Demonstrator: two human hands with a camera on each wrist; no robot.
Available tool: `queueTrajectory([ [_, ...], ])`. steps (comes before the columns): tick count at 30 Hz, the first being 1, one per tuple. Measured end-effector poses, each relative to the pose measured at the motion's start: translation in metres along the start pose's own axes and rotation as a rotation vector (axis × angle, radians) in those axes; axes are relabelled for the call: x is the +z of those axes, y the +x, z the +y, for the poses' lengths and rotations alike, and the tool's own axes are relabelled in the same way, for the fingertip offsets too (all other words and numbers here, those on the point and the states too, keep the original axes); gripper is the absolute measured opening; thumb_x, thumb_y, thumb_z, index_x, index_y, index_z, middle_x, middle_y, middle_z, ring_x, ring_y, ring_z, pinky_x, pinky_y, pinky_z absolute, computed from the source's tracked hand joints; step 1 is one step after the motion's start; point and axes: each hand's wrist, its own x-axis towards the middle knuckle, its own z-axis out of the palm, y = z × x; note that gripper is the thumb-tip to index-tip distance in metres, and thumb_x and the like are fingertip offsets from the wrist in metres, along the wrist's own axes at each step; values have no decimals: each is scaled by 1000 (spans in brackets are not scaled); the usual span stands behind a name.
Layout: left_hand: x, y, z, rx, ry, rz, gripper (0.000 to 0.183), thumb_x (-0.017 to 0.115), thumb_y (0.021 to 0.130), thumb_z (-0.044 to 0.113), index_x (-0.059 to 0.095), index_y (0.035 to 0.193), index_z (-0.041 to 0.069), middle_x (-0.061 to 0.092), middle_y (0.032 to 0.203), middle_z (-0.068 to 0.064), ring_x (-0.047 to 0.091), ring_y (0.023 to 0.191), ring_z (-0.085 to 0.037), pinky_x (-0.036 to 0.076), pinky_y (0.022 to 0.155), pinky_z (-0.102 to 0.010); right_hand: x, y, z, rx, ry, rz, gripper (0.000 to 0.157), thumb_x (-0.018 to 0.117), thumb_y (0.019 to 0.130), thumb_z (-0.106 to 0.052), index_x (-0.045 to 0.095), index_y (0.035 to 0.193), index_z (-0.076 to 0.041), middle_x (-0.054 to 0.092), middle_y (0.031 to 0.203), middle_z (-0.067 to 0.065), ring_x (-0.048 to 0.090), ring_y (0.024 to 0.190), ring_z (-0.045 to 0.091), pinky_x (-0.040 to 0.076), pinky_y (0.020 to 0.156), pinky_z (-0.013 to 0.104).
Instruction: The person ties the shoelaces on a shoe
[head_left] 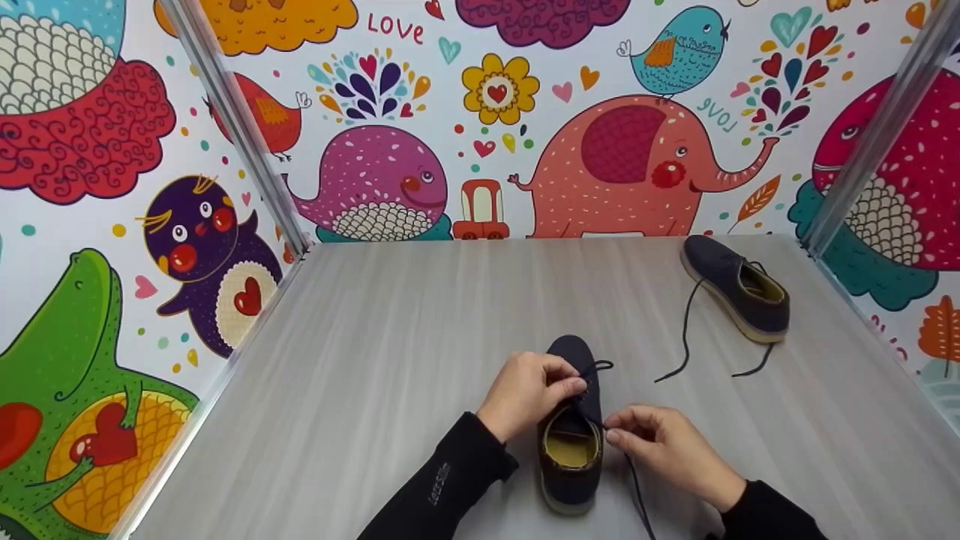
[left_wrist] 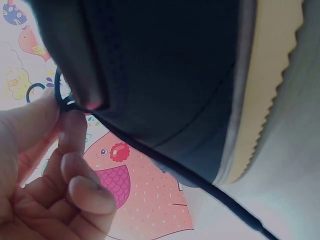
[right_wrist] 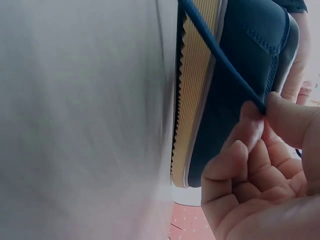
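Note:
A dark navy shoe (head_left: 571,487) with a tan sole stands on the table, its toe pointing away from me. My left hand (head_left: 531,390) is over the shoe's front and pinches a dark shoelace (left_wrist: 64,104) between thumb and fingers; a small loop of lace sticks out beyond the fingertips. To the shoe's right, my right hand (head_left: 671,446) pinches another length of lace (right_wrist: 220,52) between thumb and forefinger. From there the lace end trails down toward the table's near side. The fingers of both hands partly cover the lacing.
A second navy shoe (head_left: 739,289) lies at the back right, both its lace ends loose on the grey table (head_left: 360,337). Patterned walls (head_left: 480,150) with cartoon animals and metal corner posts (head_left: 240,127) enclose the table's back and sides.

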Motion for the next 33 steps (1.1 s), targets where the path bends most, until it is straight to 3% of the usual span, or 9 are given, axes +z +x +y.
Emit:
queueTrajectory([
  [11,0,-2,2,-13,-4,3,10,81,97,24,86,94,15,81,88,4,61,71,5,51,67,-15,0,5,-14,-48,-37,88,5,75,100,-12,80,98,-12,72,83,-6,57,69,-3,49,59,21],
  [18,-2,-1,6,-56,-11,2,12,80,98,25,86,95,15,81,88,4,61,71,3,51,67,-17,4,12,-21,-51,-73,126,5,76,100,-14,80,95,-14,73,81,-5,57,67,-2,49,58,22],
  [27,-1,0,6,-66,-9,19,13,79,99,25,85,95,15,81,88,3,61,71,3,51,67,-17,11,17,-27,-41,-105,280,5,82,94,-12,80,90,-10,73,76,-6,55,63,-2,48,56,20],
  [30,-1,0,5,-73,-21,29,13,79,99,23,85,95,13,80,87,2,60,71,2,51,67,-17,11,18,-26,-43,-109,282,6,82,95,-12,80,92,-7,74,78,-5,56,64,-2,49,57,20],
  [33,-1,-1,2,-120,-82,44,13,80,98,23,84,95,11,79,86,2,59,71,1,51,68,-18,10,18,-24,-32,-112,255,7,80,97,-13,80,97,-7,77,83,-2,59,68,-3,51,61,19],
])
